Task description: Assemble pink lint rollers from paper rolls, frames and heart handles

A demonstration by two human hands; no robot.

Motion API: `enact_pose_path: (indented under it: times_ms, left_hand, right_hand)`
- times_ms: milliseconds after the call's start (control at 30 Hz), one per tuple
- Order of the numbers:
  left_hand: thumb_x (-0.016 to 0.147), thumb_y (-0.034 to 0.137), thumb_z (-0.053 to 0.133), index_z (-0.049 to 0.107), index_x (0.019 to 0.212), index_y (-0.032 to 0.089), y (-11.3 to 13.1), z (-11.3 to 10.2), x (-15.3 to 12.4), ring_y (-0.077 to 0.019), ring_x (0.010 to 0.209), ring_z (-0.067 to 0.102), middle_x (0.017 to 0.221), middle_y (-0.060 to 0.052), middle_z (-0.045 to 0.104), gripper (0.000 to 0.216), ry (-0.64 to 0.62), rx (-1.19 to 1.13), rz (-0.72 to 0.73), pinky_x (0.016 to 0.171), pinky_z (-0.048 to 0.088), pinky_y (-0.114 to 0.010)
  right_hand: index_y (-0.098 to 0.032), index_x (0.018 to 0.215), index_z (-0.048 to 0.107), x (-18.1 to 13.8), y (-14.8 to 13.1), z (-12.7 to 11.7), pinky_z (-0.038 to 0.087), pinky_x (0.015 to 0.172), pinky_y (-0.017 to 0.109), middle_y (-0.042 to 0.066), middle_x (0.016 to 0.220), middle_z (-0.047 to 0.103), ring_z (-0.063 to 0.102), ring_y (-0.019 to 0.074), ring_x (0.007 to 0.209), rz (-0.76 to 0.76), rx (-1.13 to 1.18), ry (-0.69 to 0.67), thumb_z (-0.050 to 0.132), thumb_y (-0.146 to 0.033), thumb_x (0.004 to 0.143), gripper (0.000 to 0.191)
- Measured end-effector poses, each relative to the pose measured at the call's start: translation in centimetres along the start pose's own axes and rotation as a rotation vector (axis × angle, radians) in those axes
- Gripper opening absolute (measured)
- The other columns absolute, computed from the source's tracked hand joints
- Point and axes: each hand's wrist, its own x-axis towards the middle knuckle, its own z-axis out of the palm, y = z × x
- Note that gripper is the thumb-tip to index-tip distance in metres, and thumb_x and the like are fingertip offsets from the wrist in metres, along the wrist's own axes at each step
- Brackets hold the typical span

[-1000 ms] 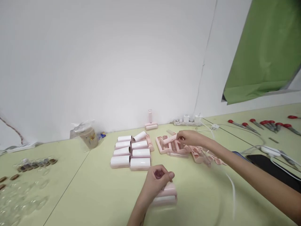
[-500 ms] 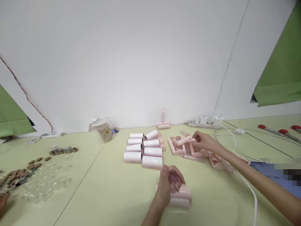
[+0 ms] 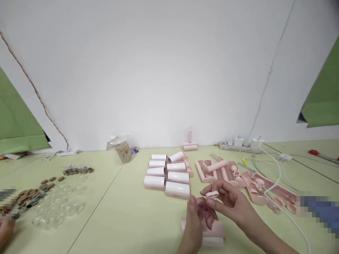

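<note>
My left hand (image 3: 193, 224) is closed around a translucent pink tube-shaped handle (image 3: 204, 211), its round end facing up. Beneath that hand is a pink lint roller head (image 3: 215, 229) with a white roll; the hand hides whether the two are joined. My right hand (image 3: 231, 201) pinches a small pink loop-shaped cap (image 3: 212, 194) just above the handle's end. Beyond it lies a pile of pink plastic parts (image 3: 221, 167). White lint roller refills (image 3: 178, 189) lie in two columns ahead of my left hand.
An assembled pink lint roller (image 3: 190, 144) leans at the wall. A power strip (image 3: 241, 148) and white cables (image 3: 293, 218) are on the right. A bagged cup (image 3: 123, 151), clear glass-like pieces (image 3: 57, 208) and brown discs (image 3: 28, 194) are on the left, near another person's hand (image 3: 5, 229).
My right hand has come back from the pile of pink parts to my left hand, bringing the small loop-shaped cap. My left hand keeps its hold on the handle. The view has shifted slightly.
</note>
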Motion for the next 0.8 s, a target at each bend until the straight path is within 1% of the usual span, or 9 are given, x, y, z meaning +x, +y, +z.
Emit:
enact_pose_path:
  times_ms: [100, 167, 233, 300, 333, 433, 500, 700, 800]
  left_hand:
    - [0.064, 0.077, 0.034, 0.049, 0.057, 0.015, -0.1, -0.1, 0.1, -0.0049, 0.032, 0.024, 0.035, 0.007, 0.031, 0.065, 0.006, -0.056, -0.003, 0.035, 0.015, -0.021]
    - [0.063, 0.077, 0.037, 0.049, 0.059, 0.015, -0.2, -0.1, 0.2, -0.0052, 0.032, 0.026, 0.034, 0.007, 0.031, 0.063, 0.012, -0.091, -0.015, 0.034, 0.016, -0.019]
    - [0.062, 0.079, 0.035, 0.048, 0.058, 0.016, -0.4, -0.3, 0.3, -0.0061, 0.031, 0.029, 0.032, 0.006, 0.032, 0.064, 0.007, -0.095, -0.035, 0.034, 0.019, -0.019]
    - [0.06, 0.08, 0.034, 0.048, 0.06, 0.016, -0.5, -0.3, 0.4, -0.0065, 0.029, 0.029, 0.031, 0.007, 0.031, 0.065, -0.005, -0.09, -0.041, 0.033, 0.02, -0.019]
    - [0.059, 0.081, 0.034, 0.048, 0.06, 0.016, -0.5, -0.3, 0.4, -0.0063, 0.028, 0.027, 0.03, 0.007, 0.031, 0.066, -0.012, -0.085, -0.037, 0.032, 0.019, -0.019]
    - [0.058, 0.082, 0.032, 0.044, 0.056, 0.017, -0.2, -0.1, 0.4, -0.0048, 0.027, 0.022, 0.029, 0.008, 0.028, 0.066, -0.015, -0.048, -0.016, 0.03, 0.013, -0.019]
    - [0.058, 0.083, 0.031, 0.041, 0.052, 0.018, 0.0, 0.2, 0.2, -0.0045, 0.028, 0.022, 0.03, 0.007, 0.027, 0.065, -0.003, -0.013, 0.0, 0.031, 0.012, -0.02]
    - [0.055, 0.083, 0.034, 0.035, 0.049, 0.02, 0.2, 0.7, -0.2, -0.004, 0.031, 0.023, 0.033, 0.008, 0.026, 0.064, 0.069, 0.053, 0.026, 0.033, 0.012, -0.02]
    - [0.058, 0.082, 0.032, 0.034, 0.046, 0.019, 0.1, 0.5, -0.1, -0.0036, 0.031, 0.023, 0.033, 0.007, 0.026, 0.064, 0.039, 0.061, 0.057, 0.033, 0.012, -0.02]
  right_hand:
    - [-0.021, 0.071, 0.045, -0.1, 0.0, 0.8, 0.05, 0.045, 0.027, 0.003, 0.083, 0.062, 0.06, 0.0128, 0.048, 0.077, 0.077, -0.036, 0.065, -0.037, 0.071, 0.026]
    - [-0.021, 0.069, 0.045, -0.3, 0.0, 1.4, 0.049, 0.044, 0.027, 0.002, 0.083, 0.063, 0.057, 0.0106, 0.042, 0.1, 0.033, -0.026, 0.064, -0.039, 0.072, 0.026]
    - [-0.021, 0.071, 0.048, -0.5, 0.1, 1.6, 0.05, 0.049, 0.025, 0.004, 0.091, 0.063, 0.061, 0.0124, 0.051, 0.079, -0.057, 0.029, 0.064, -0.04, 0.071, 0.025]
    - [-0.022, 0.076, 0.05, -0.5, 0.2, 1.6, 0.051, 0.048, 0.025, 0.005, 0.096, 0.061, 0.063, 0.0145, 0.058, 0.065, -0.083, 0.028, 0.061, -0.041, 0.073, 0.022]
    - [-0.022, 0.078, 0.051, -0.4, 0.1, 1.5, 0.051, 0.047, 0.025, 0.004, 0.093, 0.062, 0.063, 0.0149, 0.058, 0.07, -0.069, 0.002, 0.06, -0.042, 0.075, 0.021]
    - [-0.022, 0.081, 0.053, -0.2, -0.1, 1.3, 0.049, 0.041, 0.025, -0.003, 0.07, 0.059, 0.059, 0.0124, 0.042, 0.107, -0.011, -0.098, 0.057, -0.041, 0.077, 0.019]
    - [-0.022, 0.078, 0.054, -0.3, -0.2, 1.4, 0.049, 0.042, 0.024, -0.005, 0.063, 0.057, 0.058, 0.0118, 0.041, 0.112, -0.003, -0.108, 0.06, -0.039, 0.075, 0.018]
    - [-0.021, 0.074, 0.054, -1.1, 0.6, 1.9, 0.05, 0.045, 0.022, -0.005, 0.059, 0.056, 0.058, 0.011, 0.046, 0.086, 0.033, 0.002, 0.059, -0.04, 0.077, 0.019]
    - [-0.022, 0.078, 0.051, -0.2, 0.3, 1.2, 0.051, 0.044, 0.023, -0.004, 0.066, 0.056, 0.059, 0.0112, 0.048, 0.109, 0.014, -0.104, 0.057, -0.039, 0.078, 0.018]
